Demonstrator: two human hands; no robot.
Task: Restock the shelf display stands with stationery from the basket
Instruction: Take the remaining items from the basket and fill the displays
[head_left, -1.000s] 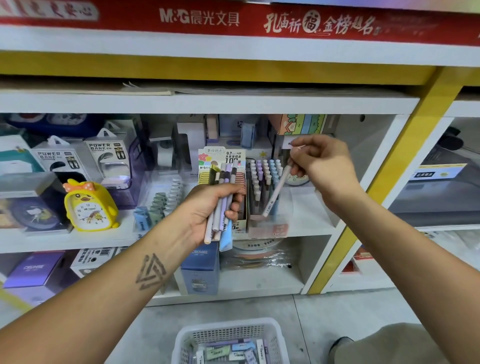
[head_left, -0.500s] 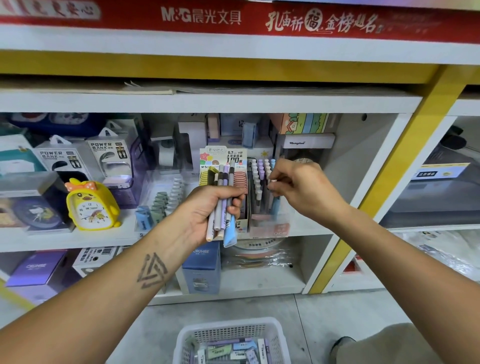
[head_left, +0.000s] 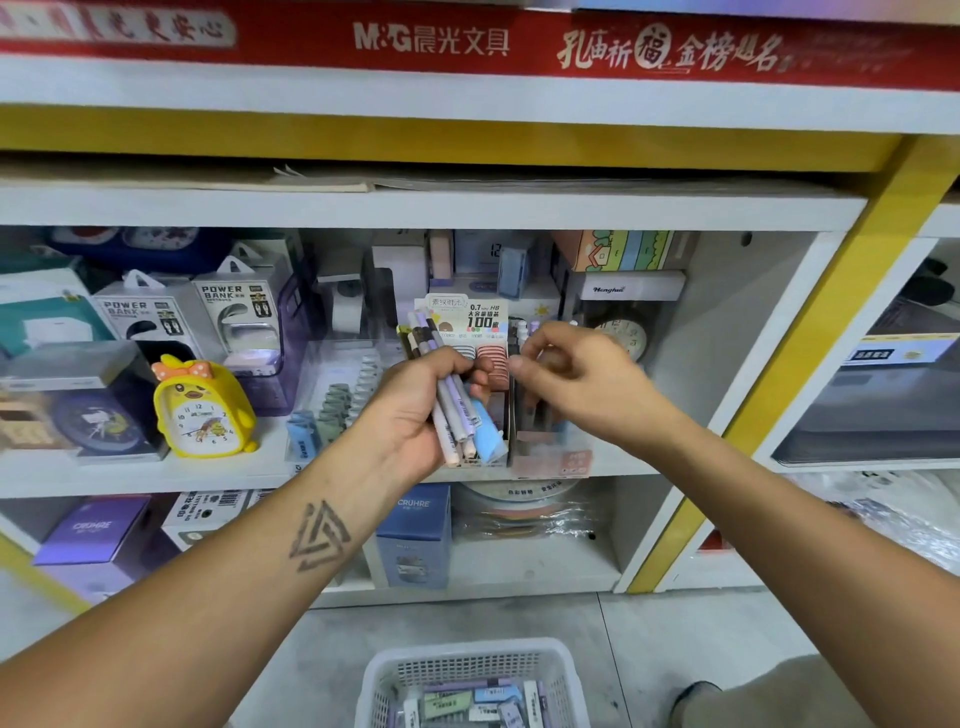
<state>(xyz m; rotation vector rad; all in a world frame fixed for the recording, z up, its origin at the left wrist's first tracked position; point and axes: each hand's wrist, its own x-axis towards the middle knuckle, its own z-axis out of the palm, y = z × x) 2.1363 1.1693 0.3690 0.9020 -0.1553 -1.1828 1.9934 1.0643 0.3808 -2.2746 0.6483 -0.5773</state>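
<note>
My left hand (head_left: 415, 410) grips a bundle of pastel pens (head_left: 457, 410), held upright in front of the middle shelf. My right hand (head_left: 576, 374) hovers just right of the bundle, fingers loosely curled, thumb and forefinger close to the pens with nothing visible between them. Behind it stands a clear pen display stand (head_left: 550, 457) with capped pens upright in rows, partly hidden by my right hand. A lead-refill display card (head_left: 467, 317) rises behind the bundle. The white basket (head_left: 467, 670) with several stationery packs sits on the floor below.
A yellow duck clock (head_left: 202, 410) and power bank boxes (head_left: 234, 306) fill the shelf's left side. A clear stand of small items (head_left: 332, 405) sits left of my left hand. A blue box (head_left: 415, 535) stands on the lower shelf. A yellow post (head_left: 779, 374) bounds the right.
My right hand lowered a pen into the clear stand, let it go, and moved left toward the bundle. My left hand kept its grip and stayed roughly in place.
</note>
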